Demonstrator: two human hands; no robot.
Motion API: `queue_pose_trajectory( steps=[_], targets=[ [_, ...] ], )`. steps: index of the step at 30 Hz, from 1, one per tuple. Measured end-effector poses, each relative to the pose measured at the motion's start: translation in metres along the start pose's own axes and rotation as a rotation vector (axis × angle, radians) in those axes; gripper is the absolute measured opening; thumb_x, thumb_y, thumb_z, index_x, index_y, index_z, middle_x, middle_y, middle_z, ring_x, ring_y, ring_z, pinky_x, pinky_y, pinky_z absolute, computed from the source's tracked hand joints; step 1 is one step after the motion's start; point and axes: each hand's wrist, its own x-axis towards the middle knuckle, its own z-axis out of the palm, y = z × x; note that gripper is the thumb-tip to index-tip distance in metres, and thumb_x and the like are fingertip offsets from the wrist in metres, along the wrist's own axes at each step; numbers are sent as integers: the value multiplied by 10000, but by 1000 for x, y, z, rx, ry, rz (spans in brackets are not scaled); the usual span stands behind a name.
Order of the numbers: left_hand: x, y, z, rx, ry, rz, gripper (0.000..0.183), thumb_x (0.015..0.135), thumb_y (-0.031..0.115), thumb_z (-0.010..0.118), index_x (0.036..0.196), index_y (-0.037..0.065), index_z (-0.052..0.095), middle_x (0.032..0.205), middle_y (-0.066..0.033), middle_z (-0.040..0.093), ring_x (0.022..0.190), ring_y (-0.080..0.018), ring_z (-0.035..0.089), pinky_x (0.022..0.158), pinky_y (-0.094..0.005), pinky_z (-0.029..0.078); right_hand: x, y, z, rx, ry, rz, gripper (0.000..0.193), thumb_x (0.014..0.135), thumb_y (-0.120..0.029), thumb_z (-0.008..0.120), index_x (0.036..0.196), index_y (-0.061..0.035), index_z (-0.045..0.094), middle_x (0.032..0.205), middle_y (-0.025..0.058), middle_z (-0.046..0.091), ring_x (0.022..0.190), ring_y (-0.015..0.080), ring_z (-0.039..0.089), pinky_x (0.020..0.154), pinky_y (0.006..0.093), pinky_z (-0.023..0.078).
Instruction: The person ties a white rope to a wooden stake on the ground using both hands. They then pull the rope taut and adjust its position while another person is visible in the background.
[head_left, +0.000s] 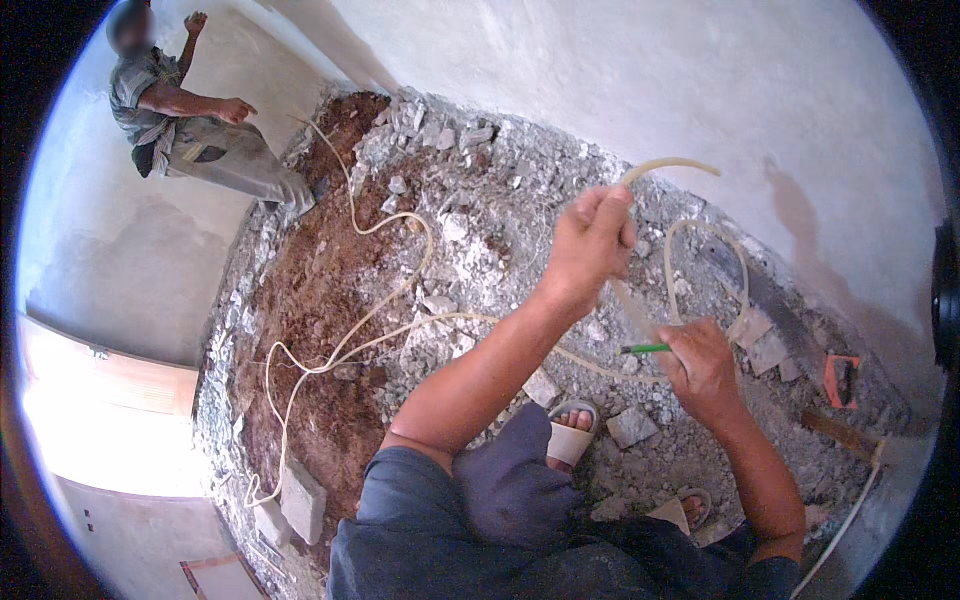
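My left hand (590, 248) is raised toward the wall, its fingers closed on a pale yellow flexible hose (680, 161). The hose's free end curves out above the thumb, and a blurred stretch of it runs down from the fist toward my right hand (698, 368). A green pencil or pen (645, 349) sticks out to the left from the closed fingers of that lower hand. Whether those fingers also grip the hose cannot be made out. One loop of hose hangs beside the right hand, and the remainder winds over the rubble to the far left.
Broken rubble (460, 230) and reddish soil (300, 290) cover the floor along plastered walls (600, 70). Another person (200, 120) stands at the far left. A concrete block (303, 500) lies at the left; an orange-handled tool (842, 382) and a hammer-like tool (840, 435) lie at the right.
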Motion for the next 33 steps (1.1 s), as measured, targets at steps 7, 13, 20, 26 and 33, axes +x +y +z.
queue_pose_trajectory(
  steps=[7,13,20,26,33],
  targets=[
    [23,41,-82,440,478,318,209,919,285,546,828,99,581,602,49,462,468,-44,389,398,-212,313,-26,10,-13,86,33,65,266,802,-145,644,1050,-48,635,971,140,654,883,327,610,790,412,474],
    [3,71,-179,320,786,480,281,926,302,555,708,128,517,585,19,482,422,-46,386,348,-208,298,-58,30,-6,267,-55,319,232,888,-188,579,1001,2,650,873,150,629,795,284,613,725,374,470],
    [-39,113,-281,711,1122,553,314,955,342,498,795,75,538,590,-16,490,508,-90,439,448,-267,364,-61,39,-4,221,-96,375,261,906,-239,561,817,2,605,719,151,559,678,290,553,619,398,428],
    [-62,163,-352,1012,1286,661,447,950,396,475,779,-6,567,623,-67,541,577,-163,488,536,-336,405,-49,34,-11,147,-175,459,302,912,-309,551,793,-35,592,665,181,578,611,349,571,564,443,427],
    [-78,182,-386,1210,1377,596,505,938,447,469,911,-37,611,739,-123,607,651,-209,559,613,-359,458,-42,31,-9,197,-173,507,292,928,-326,526,914,-47,610,602,179,559,543,364,575,518,447,428]
  ],
)
